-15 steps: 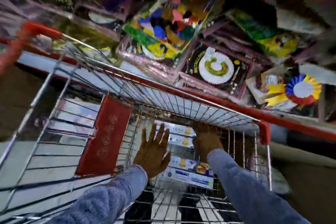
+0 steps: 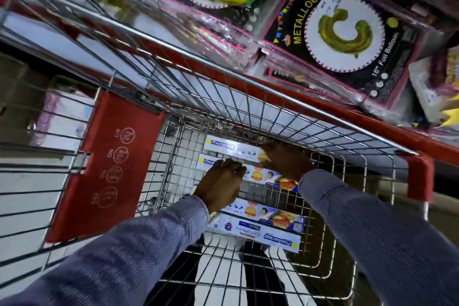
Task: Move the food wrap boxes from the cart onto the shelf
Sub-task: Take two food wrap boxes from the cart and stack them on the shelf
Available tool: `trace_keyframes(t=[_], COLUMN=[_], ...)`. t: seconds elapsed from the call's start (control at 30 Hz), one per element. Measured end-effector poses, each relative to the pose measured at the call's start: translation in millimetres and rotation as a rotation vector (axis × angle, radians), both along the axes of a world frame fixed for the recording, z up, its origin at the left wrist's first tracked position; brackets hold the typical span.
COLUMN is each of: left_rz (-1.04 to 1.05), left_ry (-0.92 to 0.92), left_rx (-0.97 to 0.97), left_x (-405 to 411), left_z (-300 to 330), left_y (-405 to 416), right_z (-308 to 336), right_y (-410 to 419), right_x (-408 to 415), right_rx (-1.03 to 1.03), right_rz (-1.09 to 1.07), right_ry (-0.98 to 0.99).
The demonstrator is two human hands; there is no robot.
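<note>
Setting: shop aisle, with a wire cart [image 2: 248, 97] parked tight against a shelf [image 2: 372, 129] with a red front edge; foil balloon packs [image 2: 342, 32] in glossy wrap lie beyond the cart rim.
Landmark: cart's red seat flap [image 2: 111, 169], rigid plastic with printed warning symbols.
Task items: food wrap boxes [image 2: 258, 216], long and narrow, printed card with burger pictures, lying flat on the cart floor to the right of the flap, stacked side by side in rows.
Left hand: my left hand [image 2: 221, 185] rests on a middle box just right of the flap, fingers [image 2: 233, 165] curled over its far edge; whether I have actually closed on it I cannot tell.
Right hand: my right hand [image 2: 285, 159] sits further from the flap, on the far boxes near the cart's front wall, palm down; grip not visible, cannot tell.
Step in hand: gathering boxes for a lift.
Method, my judgement: squeeze a few boxes between both palms at their long ends, keep them level, lift clear of the wire rim before swinging toward the shelf.
Handling: smooth card is likely slippery; boxes are light and may fan apart if pressure is uneven.
Risk: corners could catch the wire mesh.
</note>
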State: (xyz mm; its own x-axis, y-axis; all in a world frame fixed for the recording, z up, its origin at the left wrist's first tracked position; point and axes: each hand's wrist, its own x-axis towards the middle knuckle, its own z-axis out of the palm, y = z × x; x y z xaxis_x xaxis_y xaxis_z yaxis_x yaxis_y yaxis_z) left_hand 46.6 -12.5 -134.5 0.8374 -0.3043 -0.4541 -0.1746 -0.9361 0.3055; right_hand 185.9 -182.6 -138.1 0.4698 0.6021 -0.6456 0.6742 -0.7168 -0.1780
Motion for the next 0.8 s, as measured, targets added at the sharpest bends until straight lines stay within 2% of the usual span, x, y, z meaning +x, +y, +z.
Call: trace_keyframes(t=[0.2,0.4,0.57,0.8], left_rz=[-0.026,-0.016,0.014,0.056], left_ry=[-0.048,-0.057,-0.1,-0.344], left_rx=[0.077,0.104,0.074,0.021], left_x=[16.1,16.1,-5.4,-7.3], left_z=[-17.3,0.7,80.0,276.2], left_y=[-12.0,-16.3,-3.0,23.1], right_z=[10.3,57.3,141.4,312.2], right_y=[1.2,-5.5,-5.6,2.5], right_x=[8.9,-4.6,-9.6,0.7], right_rx=[0.014,0.093,0.219,0.438], right_rz=[0.111,0.049,0.038,0.089], right_ry=[-0.188,-0.188,-0.21,-0.326])
